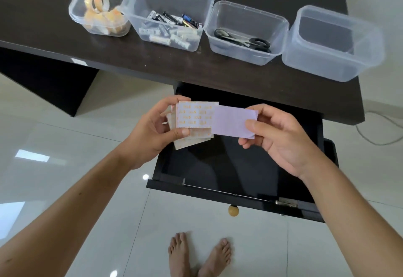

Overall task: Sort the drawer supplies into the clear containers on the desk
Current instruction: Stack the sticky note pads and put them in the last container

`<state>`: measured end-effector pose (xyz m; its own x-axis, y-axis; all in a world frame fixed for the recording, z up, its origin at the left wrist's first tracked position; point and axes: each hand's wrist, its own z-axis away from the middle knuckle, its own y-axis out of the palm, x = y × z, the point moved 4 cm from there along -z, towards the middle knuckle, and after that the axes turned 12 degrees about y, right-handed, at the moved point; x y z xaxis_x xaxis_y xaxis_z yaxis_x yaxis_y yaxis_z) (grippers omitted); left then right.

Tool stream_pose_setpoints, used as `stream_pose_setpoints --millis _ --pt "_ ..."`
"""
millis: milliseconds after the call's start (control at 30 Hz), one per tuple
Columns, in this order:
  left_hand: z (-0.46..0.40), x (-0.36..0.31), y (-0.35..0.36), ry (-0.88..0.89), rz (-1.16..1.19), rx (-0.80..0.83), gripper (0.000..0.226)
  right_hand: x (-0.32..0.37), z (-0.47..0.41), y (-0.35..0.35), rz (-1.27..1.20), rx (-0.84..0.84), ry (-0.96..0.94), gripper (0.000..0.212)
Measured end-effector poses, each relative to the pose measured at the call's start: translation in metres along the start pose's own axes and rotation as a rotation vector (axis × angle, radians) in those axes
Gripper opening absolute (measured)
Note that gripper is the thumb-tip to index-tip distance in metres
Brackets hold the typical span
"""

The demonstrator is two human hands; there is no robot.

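My left hand (152,130) grips a fanned stack of white cards with orange print (194,119) above the open dark drawer (239,167). My right hand (281,137) pinches a plain lilac card (231,122) by its right end, its left end overlapping the stack. Several clear containers stand in a row on the dark desk (43,26): one with tape rolls (75,13), one with batteries (207,4), one with black scissors (281,43), and one at the far right with nothing visible in it (322,69).
The drawer sticks out toward me below the desk edge, with a round wooden knob (233,210) on its front. Nothing shows on its dark bottom. My bare feet (198,255) stand on a glossy white tile floor. A cable (379,137) lies at the right.
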<state>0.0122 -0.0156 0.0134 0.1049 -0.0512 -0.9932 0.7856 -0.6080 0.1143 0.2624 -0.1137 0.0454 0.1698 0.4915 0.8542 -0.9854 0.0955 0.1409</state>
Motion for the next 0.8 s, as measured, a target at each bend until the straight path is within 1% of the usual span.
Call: stream_pose_setpoints --millis 67,200,333,467,533,600,633,667,733,800 --pt "-0.003 0.002 0.014 -0.002 0.007 0.033 0.059 0.006 -0.001 0.001 -0.003 -0.043 -0.029 0.028" --pt "-0.009 0.000 0.038 0.013 0.013 0.089 0.061 0.007 0.003 0.000 0.118 -0.153 -0.038 0.022" --pt "-0.012 -0.010 0.053 0.003 -0.018 0.134 0.061 0.012 0.022 -0.006 0.178 -0.258 -0.049 0.030" --pt "-0.014 -0.026 0.072 -0.005 -0.027 0.191 0.062 0.025 0.043 -0.009 0.210 -0.314 -0.059 0.029" --pt "-0.016 -0.037 0.081 -0.006 -0.023 0.202 0.063 0.032 0.052 -0.013 0.234 -0.371 -0.044 0.037" --pt "-0.020 -0.051 0.088 -0.004 -0.017 0.208 0.064 0.038 0.061 -0.022 0.248 -0.411 0.033 0.053" --pt "-0.022 -0.059 0.091 -0.007 -0.008 0.212 0.067 0.042 0.065 -0.025 0.236 -0.385 0.098 0.058" --pt "-0.025 -0.066 0.093 -0.015 0.007 0.216 0.071 0.048 0.068 -0.025 0.212 -0.323 0.156 0.054" --pt "-0.031 -0.077 0.097 -0.062 0.051 0.213 0.082 0.060 0.076 -0.021 0.145 -0.178 0.216 0.031" --pt "-0.037 -0.088 0.102 -0.088 0.065 0.198 0.084 0.073 0.083 -0.021 0.082 -0.147 0.199 0.026"
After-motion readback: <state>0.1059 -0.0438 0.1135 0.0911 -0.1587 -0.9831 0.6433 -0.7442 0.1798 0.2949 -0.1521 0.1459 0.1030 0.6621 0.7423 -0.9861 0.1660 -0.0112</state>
